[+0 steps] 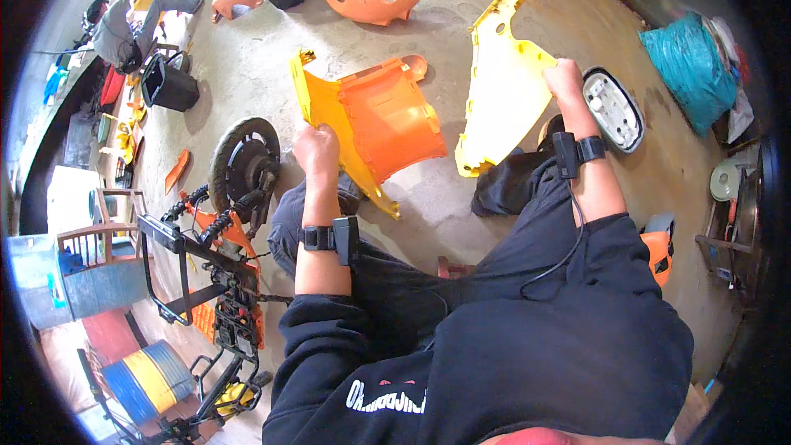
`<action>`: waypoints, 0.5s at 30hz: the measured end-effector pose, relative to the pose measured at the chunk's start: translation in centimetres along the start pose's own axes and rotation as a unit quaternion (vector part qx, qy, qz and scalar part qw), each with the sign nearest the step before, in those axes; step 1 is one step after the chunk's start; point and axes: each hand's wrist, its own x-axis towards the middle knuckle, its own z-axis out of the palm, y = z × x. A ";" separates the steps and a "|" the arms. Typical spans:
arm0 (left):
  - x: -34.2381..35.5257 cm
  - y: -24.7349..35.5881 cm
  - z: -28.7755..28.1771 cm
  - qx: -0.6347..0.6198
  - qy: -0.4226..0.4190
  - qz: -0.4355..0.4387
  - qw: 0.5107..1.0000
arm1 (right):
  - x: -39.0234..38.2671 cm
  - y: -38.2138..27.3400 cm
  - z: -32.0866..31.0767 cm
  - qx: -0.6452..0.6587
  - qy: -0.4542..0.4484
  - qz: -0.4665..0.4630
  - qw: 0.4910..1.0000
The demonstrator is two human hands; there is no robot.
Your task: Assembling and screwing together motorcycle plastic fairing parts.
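Observation:
My left hand [317, 150] is closed on the edge of a yellow plastic scooter body panel [336, 120]. That panel lies against a wide, curved orange panel [394, 119]; whether the two are joined I cannot tell. Farther right, my right hand [563, 78] grips the edge of a second yellow body panel [507, 82], held upright with its narrow end pointing away from me. This one has a round hole near its top and stands apart from the orange panel. Each wrist wears a black strapped device.
To my left stands a stripped scooter frame [235, 313] with a wheel [247, 166]. Black bins [169, 84], an orange fairing [372, 2] and a white-lined seat-shaped part [613, 109] lie about. A teal bag [690, 70] sits right; another person [124, 37] bends over far left.

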 end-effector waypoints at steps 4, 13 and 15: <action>-0.2 1.1 -0.3 0.051 0.003 0.016 0.999 | -0.1 -3.2 0.1 -0.075 -0.069 0.017 0.995; -0.9 2.0 1.5 0.086 -0.079 0.021 0.993 | 0.3 -2.0 4.0 -0.169 -0.084 -0.064 0.980; -0.6 1.5 2.0 0.084 -0.081 0.033 0.993 | 0.2 -2.4 4.0 -0.160 -0.089 -0.062 0.981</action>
